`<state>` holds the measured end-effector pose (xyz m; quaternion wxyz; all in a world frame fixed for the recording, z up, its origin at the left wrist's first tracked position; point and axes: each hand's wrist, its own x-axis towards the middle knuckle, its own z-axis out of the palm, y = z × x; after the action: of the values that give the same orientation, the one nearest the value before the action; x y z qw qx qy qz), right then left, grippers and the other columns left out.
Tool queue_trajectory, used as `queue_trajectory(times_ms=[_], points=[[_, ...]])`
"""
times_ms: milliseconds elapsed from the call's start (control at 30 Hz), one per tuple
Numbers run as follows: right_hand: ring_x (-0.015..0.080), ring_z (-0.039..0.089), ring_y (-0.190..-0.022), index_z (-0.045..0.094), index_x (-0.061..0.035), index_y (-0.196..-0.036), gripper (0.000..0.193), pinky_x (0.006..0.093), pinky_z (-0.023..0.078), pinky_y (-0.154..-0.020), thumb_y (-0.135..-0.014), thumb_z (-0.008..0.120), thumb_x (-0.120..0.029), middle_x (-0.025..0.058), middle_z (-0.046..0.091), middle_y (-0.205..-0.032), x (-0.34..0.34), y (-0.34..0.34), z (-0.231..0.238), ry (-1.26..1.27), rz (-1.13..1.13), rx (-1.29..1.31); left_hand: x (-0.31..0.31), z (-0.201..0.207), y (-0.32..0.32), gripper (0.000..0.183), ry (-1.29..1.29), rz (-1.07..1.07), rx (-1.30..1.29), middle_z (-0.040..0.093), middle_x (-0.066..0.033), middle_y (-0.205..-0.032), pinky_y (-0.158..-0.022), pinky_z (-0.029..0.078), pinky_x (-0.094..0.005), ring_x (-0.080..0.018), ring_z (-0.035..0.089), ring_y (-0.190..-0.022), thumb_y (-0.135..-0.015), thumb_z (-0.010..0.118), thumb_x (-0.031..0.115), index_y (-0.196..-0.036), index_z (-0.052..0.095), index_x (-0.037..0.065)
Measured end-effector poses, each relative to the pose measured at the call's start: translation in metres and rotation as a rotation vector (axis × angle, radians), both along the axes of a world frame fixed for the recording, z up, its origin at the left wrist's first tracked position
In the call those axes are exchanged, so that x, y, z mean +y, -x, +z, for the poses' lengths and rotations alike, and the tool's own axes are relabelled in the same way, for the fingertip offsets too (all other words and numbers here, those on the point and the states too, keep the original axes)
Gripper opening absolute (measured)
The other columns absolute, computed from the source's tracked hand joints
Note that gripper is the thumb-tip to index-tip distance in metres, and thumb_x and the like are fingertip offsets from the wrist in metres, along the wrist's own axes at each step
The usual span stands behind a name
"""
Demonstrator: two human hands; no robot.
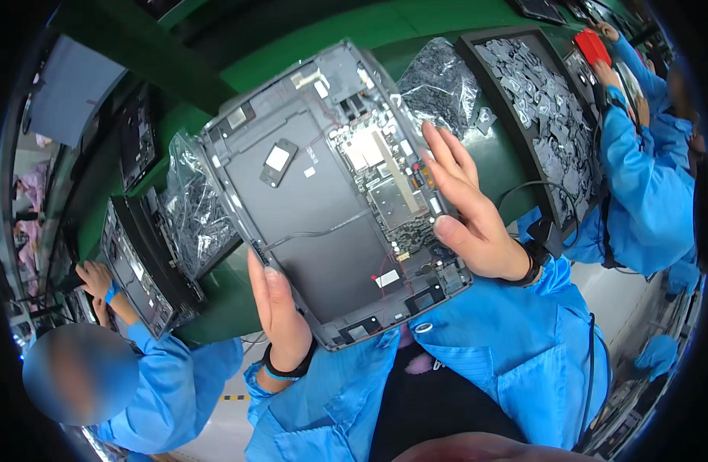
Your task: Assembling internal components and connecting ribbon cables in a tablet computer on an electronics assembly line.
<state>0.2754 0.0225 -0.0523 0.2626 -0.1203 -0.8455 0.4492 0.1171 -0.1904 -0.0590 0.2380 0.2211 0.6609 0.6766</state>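
Between my two hands is an open tablet housing (315, 254), dark grey and tilted. A circuit board (400, 202) with silver shields runs along its right side, and a thin dark cable crosses its bare floor. A small dark piece with a white label (273, 174) lies inside. My left hand (286, 319) grips the lower left edge, its thumb up along the side. On the right edge is my right hand (481, 223), thumb at the rim and fingers stretched along the side. Its fingers beneath the housing are partly hidden.
Clear plastic bags (439, 85) of dark parts lie behind the housing, beside a black tray (527, 146) heaped with small grey pieces. Another bag (196, 208) and a stack of dark housings (142, 266) are at left. Co-workers in blue sleeves (639, 192) flank me on the green bench.
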Motion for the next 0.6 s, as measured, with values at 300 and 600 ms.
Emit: queue_trajectory(times_ms=[300,600], points=[[0.0179,0.064,-0.105,0.046,0.0062,-0.136,0.048,0.0323,0.052,-0.091,-0.092,0.058,-0.01,0.0132,0.062,-0.123,0.077,0.05,0.065,0.784,0.002,0.26,0.054,0.045,0.076,0.055,-0.346,-0.412,0.197,0.043,-0.0179,-0.145,-0.113,0.029,-0.0377,-0.0245,0.041,-0.135,-0.101,0.042,0.022,-0.146,0.032,-0.008],[0.0229,0.069,-0.086,0.059,0.0057,-0.114,0.026,0.0335,0.057,-0.079,-0.092,0.05,-0.004,0.0135,0.07,-0.101,0.316,0.201,-0.049,0.989,0.205,0.212,0.076,0.048,0.099,0.009,0.253,-0.262,0.898,0.07,-0.0113,-0.092,-0.085,0.049,-0.0356,-0.0276,0.064,-0.092,-0.084,0.067,0.002,-0.093,0.071,0.001]])
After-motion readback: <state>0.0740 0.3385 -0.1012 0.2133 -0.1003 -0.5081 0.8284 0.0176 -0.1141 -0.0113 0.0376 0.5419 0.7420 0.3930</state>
